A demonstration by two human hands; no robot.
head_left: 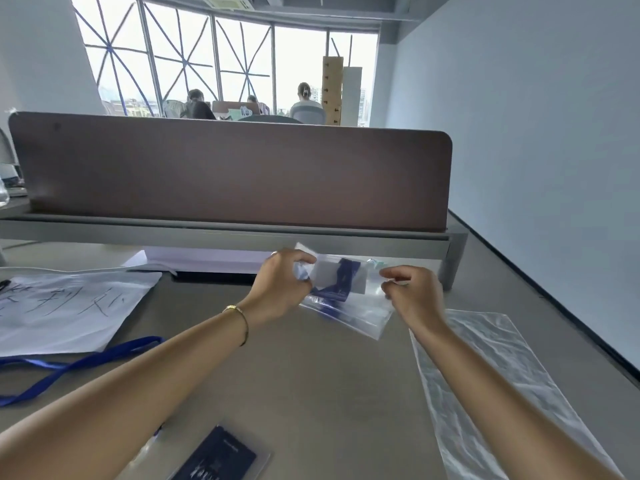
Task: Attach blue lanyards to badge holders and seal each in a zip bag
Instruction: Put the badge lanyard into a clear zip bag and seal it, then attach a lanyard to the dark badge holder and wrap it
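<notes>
clear plastic: your left hand (281, 284) and right hand (412, 293) pinch the zip bag (349, 306).
inside: blue lanyard (337, 282), badge holder (343, 276) blurred.

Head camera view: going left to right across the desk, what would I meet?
White sheet with handwriting → loose blue lanyard → dark badge holder → left hand → zip bag → right hand → long clear plastic sleeve.

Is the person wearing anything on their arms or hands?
Yes. The left wrist has a thin gold bangle, and a finger of the left hand has a small silver ring. Both forearms are bare, with no sleeves showing. The right hand shows no jewellery.
</notes>
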